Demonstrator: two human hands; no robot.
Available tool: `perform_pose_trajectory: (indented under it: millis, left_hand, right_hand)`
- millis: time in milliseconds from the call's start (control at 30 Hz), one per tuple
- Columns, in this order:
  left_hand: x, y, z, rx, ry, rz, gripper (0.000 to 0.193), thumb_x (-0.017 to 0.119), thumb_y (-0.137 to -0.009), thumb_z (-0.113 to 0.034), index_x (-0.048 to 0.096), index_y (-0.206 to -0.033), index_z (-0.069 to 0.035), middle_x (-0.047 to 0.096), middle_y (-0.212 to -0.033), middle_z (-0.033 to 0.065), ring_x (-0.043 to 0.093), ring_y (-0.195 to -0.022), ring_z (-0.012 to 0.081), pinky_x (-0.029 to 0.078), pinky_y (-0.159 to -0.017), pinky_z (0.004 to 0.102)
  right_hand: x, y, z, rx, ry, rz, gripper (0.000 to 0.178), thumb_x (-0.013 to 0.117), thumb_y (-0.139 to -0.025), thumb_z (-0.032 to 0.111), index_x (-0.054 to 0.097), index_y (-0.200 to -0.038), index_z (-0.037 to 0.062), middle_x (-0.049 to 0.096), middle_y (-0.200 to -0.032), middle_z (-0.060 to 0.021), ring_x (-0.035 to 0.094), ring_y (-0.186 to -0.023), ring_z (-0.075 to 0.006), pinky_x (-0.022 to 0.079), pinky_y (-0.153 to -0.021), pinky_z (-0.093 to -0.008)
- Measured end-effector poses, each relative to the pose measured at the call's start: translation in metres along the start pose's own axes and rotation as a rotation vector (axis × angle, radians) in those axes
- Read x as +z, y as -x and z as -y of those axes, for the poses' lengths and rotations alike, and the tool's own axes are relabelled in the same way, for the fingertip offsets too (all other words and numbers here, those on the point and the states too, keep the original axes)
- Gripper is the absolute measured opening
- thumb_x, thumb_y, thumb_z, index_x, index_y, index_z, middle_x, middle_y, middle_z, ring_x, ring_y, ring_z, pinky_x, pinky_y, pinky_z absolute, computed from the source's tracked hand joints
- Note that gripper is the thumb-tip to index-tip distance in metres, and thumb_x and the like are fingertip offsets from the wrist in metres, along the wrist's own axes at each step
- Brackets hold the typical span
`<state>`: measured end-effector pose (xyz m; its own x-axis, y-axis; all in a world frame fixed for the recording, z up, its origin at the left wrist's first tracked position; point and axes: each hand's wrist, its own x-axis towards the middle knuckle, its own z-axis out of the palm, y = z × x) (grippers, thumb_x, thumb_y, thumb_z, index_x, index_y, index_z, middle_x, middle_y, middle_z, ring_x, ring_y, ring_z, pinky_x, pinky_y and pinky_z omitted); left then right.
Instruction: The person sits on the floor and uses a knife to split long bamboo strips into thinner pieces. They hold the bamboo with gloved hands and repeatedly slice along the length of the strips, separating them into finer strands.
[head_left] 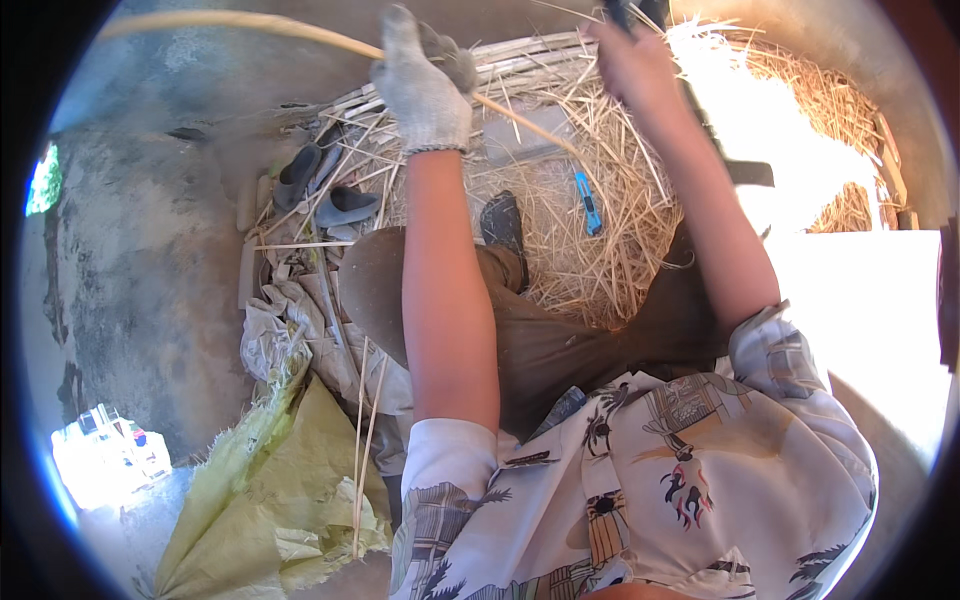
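Note:
My left hand (425,80), in a pale knitted glove, is closed around a long, thin cane strip (270,22). The strip curves to the upper left, and its other end slants down over the floor. My bare right hand (632,65) is raised at the top, slightly blurred, with its fingers curled. A dark object (640,12) shows at its fingers, cut off by the picture's edge; whether the hand grips it is unclear. Below, between my legs, a blue utility knife (588,205) lies on loose straw-like shavings (610,265).
Grey slip-on shoes (348,205) sit left of my knee. A yellow-green woven sack (270,490) lies at lower left with two thin strips (365,450) across it. Bare concrete wall (150,300) rises at left. Bright sunlight washes out the shavings at upper right.

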<state>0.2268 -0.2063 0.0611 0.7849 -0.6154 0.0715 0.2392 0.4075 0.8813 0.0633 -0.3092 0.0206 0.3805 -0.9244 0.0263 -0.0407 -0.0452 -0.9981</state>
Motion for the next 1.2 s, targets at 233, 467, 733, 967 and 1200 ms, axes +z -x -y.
perform_pose_trajectory:
  millis: [233,467,733,967,1200]
  left_hand:
    - [0.021,0.0,-0.016,0.162,0.065,0.049,0.05,0.059,-0.1,-0.043,0.041,-0.065,-0.013,0.03,-0.052,-0.0003,0.026,-0.042,0.0121,0.024,-0.043,0.0322]
    - [0.019,-0.005,0.001,0.139,-0.036,-0.065,0.049,0.064,-0.099,-0.047,0.04,-0.066,-0.02,0.032,-0.054,-0.0051,0.029,-0.042,0.0094,0.023,-0.04,0.0289]
    - [0.03,-0.002,0.005,0.098,-0.238,-0.049,0.052,0.057,-0.101,-0.043,0.039,-0.063,-0.013,0.031,-0.051,-0.0006,0.025,-0.042,0.0123,0.024,-0.042,0.0327]
    - [-0.004,-0.001,0.007,0.046,-0.007,0.026,0.059,0.056,-0.1,-0.056,0.038,-0.061,-0.016,0.028,-0.051,-0.0035,0.021,-0.044,0.0126,0.023,-0.046,0.0324]
    - [0.022,0.022,0.018,0.195,-0.176,0.102,0.056,0.056,-0.1,-0.049,0.038,-0.062,-0.013,0.029,-0.054,-0.0027,0.024,-0.044,0.0111,0.024,-0.044,0.0312]
  right_hand:
    - [-0.031,0.022,-0.017,-0.092,-0.715,-0.184,0.03,0.064,-0.093,0.021,0.048,-0.07,0.0091,0.037,-0.051,0.0018,0.037,-0.042,-0.009,0.03,-0.042,-0.0265]
    - [-0.031,0.031,0.02,0.009,-0.492,-0.14,0.026,0.057,-0.099,0.022,0.051,-0.075,0.0135,0.037,-0.053,0.0094,0.035,-0.041,-0.0047,0.028,-0.04,-0.0229]
    - [0.043,0.059,-0.219,0.669,0.066,0.127,0.033,0.058,-0.092,0.024,0.057,-0.072,-0.0022,0.053,-0.057,-0.0085,0.054,-0.047,-0.0201,0.043,-0.044,-0.036]
    - [-0.022,0.004,-0.124,0.477,-0.079,0.114,0.03,0.065,-0.088,0.024,0.054,-0.07,0.0027,0.049,-0.054,-0.0034,0.045,-0.041,-0.0138,0.036,-0.038,-0.0325]
    - [-0.05,0.02,-0.111,0.508,-0.242,0.025,0.026,0.064,-0.09,0.02,0.051,-0.072,0.0068,0.042,-0.053,0.0026,0.036,-0.039,-0.0095,0.029,-0.036,-0.0297]
